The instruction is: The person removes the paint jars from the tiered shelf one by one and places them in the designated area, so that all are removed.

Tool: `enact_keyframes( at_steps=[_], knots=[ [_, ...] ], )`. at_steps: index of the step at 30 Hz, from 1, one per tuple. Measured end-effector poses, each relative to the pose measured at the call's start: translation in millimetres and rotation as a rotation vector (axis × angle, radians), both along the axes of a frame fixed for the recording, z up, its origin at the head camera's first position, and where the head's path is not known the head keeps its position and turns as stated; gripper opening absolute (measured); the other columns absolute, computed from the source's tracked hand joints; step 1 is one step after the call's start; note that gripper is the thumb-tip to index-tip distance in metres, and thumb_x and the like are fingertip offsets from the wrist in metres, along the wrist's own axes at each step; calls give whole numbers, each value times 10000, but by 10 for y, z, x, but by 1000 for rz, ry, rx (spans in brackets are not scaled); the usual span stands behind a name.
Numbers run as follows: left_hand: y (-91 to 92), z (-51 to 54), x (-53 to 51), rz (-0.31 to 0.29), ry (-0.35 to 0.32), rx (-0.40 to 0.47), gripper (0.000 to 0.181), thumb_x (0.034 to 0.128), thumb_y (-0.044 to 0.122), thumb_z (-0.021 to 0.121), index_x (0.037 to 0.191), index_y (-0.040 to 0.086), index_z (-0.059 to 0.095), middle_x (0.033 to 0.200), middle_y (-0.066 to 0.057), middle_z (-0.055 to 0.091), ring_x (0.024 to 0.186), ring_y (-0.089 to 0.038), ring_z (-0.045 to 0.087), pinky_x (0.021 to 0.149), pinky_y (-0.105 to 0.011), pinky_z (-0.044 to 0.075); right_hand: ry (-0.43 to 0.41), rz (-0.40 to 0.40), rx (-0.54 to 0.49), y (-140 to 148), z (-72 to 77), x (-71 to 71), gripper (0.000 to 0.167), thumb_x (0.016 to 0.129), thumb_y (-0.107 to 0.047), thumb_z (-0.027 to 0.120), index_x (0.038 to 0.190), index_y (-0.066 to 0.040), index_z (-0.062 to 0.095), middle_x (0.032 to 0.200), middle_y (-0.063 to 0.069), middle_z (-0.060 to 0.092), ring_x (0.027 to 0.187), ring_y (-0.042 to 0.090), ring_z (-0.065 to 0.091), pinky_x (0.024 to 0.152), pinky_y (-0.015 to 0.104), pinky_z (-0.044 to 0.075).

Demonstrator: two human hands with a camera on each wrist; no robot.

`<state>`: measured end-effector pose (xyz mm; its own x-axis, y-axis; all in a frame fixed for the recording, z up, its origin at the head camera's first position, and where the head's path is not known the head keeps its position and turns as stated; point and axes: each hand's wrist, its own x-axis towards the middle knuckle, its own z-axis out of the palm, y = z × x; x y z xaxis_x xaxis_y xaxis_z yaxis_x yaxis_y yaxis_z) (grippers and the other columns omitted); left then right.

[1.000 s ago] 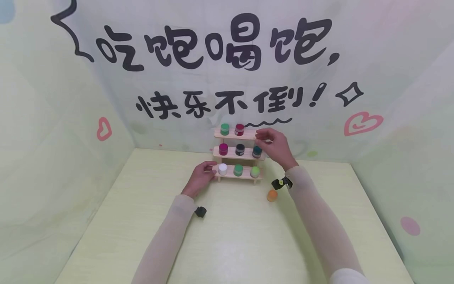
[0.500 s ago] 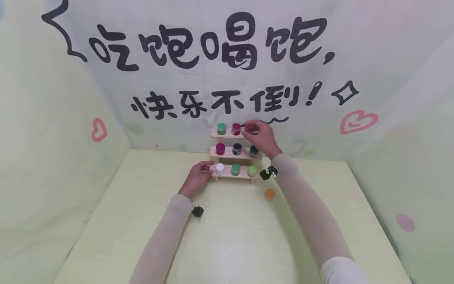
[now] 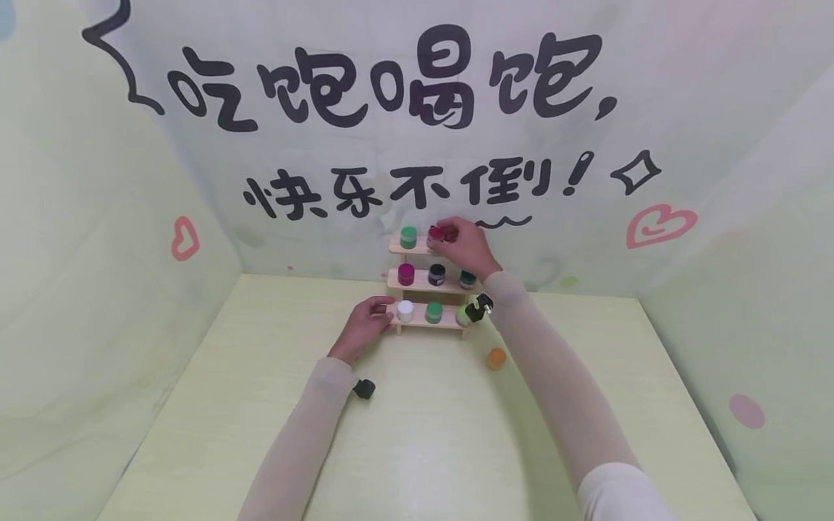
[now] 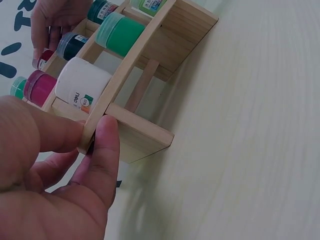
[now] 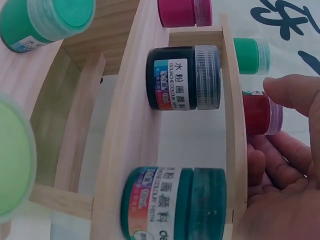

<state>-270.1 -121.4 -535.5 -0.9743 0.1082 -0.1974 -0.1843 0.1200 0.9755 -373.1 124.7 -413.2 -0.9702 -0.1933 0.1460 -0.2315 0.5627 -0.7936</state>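
Note:
A three-tier wooden rack (image 3: 417, 325) bears small gouache paint jars. My left hand (image 3: 358, 329) pinches the left end of its bottom shelf between thumb and fingers, as the left wrist view shows. At the top shelf, my right hand (image 3: 468, 247) grips a dark red paint jar (image 5: 257, 114), thumb on one side and fingers on the other. Left of that jar stands a green jar (image 3: 408, 237). The middle shelf holds magenta (image 3: 406, 274), black (image 3: 436, 274) and teal (image 5: 172, 205) jars. White (image 4: 82, 82), green (image 4: 120, 34) and light green (image 5: 12, 157) jars fill the bottom shelf.
An orange jar (image 3: 496, 359) is on the pale wooden table (image 3: 404, 434), in front and to the right of the rack. Behind the rack hangs a printed cloth (image 3: 313, 145) with large black lettering. Cloth walls also close off both sides.
My right hand has moved left along the top shelf, from its right end to the dark red jar, and now grips it. The left hand stays at the rack's end.

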Motion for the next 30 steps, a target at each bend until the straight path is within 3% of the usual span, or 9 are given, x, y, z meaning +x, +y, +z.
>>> enact_keyframes(
  at_steps=[10, 23, 30],
  knots=[
    [13, 5, 1, 13, 15, 2, 408, 1010, 5, 631, 1413, 68, 617, 1291, -177, 598, 1098, -236, 680, 931, -287, 657, -3, 1, 4, 6, 1, 17, 458, 934, -283, 815, 1334, -114, 672, 1203, 78, 703, 1102, 250, 629, 996, 417, 591],
    [27, 4, 18, 12, -1, 15, 397, 1019, 10, 632, 1412, 65, 611, 1304, -190, 605, 1120, -254, 658, 978, -334, 651, 21, 7, -74, 146, 10, 285, 522, 916, -328, 834, 1378, -148, 672, 1251, 85, 725, 1150, 277, 701, 1015, 456, 628],
    [26, -5, 6, 9, 7, 8, 384, 1034, 20, 614, 1415, 65, 599, 1298, -189, 606, 1113, -237, 652, 963, -302, 649, 32, 11, -96, 269, -47, 476, 508, 932, -324, 826, 1387, -152, 679, 1253, 86, 724, 1137, 270, 695, 1039, 446, 610]
  ],
)
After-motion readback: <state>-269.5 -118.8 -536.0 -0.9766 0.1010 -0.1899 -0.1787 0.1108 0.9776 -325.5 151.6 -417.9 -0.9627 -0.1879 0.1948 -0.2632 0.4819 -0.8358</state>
